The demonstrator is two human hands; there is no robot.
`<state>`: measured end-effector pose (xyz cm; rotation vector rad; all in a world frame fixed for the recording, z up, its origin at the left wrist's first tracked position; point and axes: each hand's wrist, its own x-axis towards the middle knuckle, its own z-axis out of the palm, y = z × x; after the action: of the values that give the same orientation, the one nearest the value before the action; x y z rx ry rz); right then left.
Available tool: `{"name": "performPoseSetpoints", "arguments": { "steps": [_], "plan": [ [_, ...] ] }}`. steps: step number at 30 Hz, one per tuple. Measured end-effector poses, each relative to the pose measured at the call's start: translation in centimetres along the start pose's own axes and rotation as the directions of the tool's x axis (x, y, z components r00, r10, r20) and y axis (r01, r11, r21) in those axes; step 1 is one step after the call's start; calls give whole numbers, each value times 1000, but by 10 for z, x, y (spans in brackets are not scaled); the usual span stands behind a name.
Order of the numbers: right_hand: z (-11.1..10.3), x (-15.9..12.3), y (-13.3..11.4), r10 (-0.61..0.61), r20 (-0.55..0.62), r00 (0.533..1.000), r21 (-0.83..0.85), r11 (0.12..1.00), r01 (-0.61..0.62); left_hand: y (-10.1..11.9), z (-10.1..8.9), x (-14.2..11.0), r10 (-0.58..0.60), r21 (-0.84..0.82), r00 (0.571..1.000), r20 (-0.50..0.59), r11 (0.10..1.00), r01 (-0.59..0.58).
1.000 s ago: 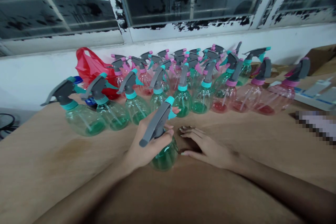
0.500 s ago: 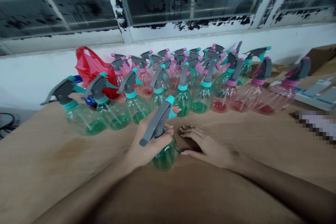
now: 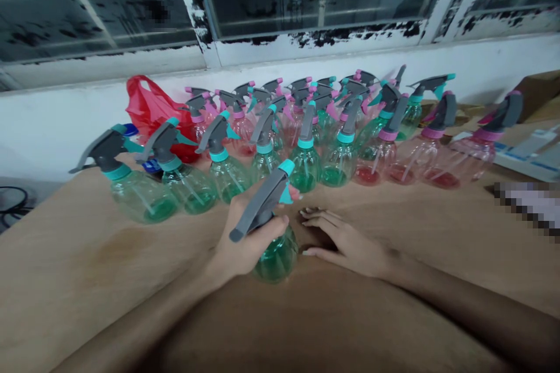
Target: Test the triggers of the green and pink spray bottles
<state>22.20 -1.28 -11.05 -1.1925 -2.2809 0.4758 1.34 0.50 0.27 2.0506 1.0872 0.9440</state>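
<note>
A green spray bottle (image 3: 276, 257) with a grey head and teal nozzle stands on the table close to me. My left hand (image 3: 249, 239) is wrapped round its neck, and one finger reaches past the teal trigger. The palm and the bottle's collar are hidden behind the hand. My right hand (image 3: 345, 240) rests on the wooden table (image 3: 394, 326) to the right of the bottle, apart from it, fingers stretched and holding nothing. Just beyond both hands stands a row of spray bottles, among them a green one (image 3: 305, 166) and a pink one (image 3: 375, 163).
More pink and green spray bottles crowd behind the front row, near the white wall (image 3: 65, 122). A red plastic bag (image 3: 151, 106) sits at the back left. On the right are a cardboard box (image 3: 540, 96), a white-and-blue container (image 3: 534, 154) and a pixelated flat item (image 3: 529, 204).
The spray head in my left hand has turned very slightly, its fingers shifting a little at the trigger. My right hand stays in place. The view has moved slightly.
</note>
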Motion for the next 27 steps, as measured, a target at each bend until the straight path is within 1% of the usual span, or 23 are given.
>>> {"name": "performPoseSetpoints", "arguments": {
  "steps": [3, 5, 11, 21, 27],
  "plan": [
    [0, 0, 0, 3, -2, 1000, -6, 1000, -3, -6, -2, 0, 10, -34, 999, 38, 999, -8],
    [0, 0, -1, -2, -3, 1000, -7, 1000, 2, -6, -2, 1, -1, -16, 999, 50, 1000, 2],
    [-1, 1, -2, -7, -8, 1000, -5, 1000, 7, 0, 2, 0, -14, -28, 1000, -3, 1000, 14],
    [0, 1, -1, 1, -1, 1000, -16, 1000, -1, -4, 4, -2, -24, -111, 999, 20, 993, 27],
    [-1, 0, -1, 7, 8, 1000, -24, 1000, -7, -4, 4, -1, -11, -91, 999, 36, 996, 14]
  ]
}}
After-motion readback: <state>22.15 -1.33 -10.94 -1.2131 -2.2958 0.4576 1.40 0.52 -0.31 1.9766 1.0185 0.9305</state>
